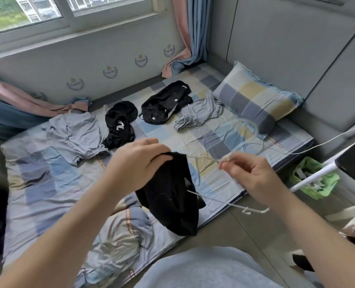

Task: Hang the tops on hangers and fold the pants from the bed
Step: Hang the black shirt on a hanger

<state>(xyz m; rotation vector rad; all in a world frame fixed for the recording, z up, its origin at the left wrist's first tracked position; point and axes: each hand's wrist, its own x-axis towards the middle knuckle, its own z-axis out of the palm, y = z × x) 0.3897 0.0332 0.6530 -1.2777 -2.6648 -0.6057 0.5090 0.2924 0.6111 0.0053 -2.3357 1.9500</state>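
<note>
Head view, both hands up over the near edge of the bed [47, 183].

- Left hand [139, 163]: fingers curled over and gripping the top edge of a black top [172, 196]. A ring shows on one finger. The top hangs limp below the hand, its lower end reaching past the bed's near edge.
- Right hand [253, 173]: thumb and forefinger pinch a thin pale hanger [255, 210] at its neck, the other fingers loosely curled. The hook arcs above the hand and is motion-blurred. One arm of the hanger runs into the black top; the other slants down to the right, clear of the fabric.
- Still lying on the checked sheet:
  - a grey-blue top [76, 132] spread flat near the window-side edge;
  - a crumpled black garment [120, 123] just beside it;
  - a black garment with small white marks [166, 102] further toward the head end; cannot tell whether it is a top or pants;
  - a bunched grey-blue garment [199, 115] touching it, next to the checked pillow [255, 100] at the head end.
- Off the bed: a green basket [311, 179] on the floor by the right-hand corner, and a white cable [297, 149] trailing onto the sheet.
</note>
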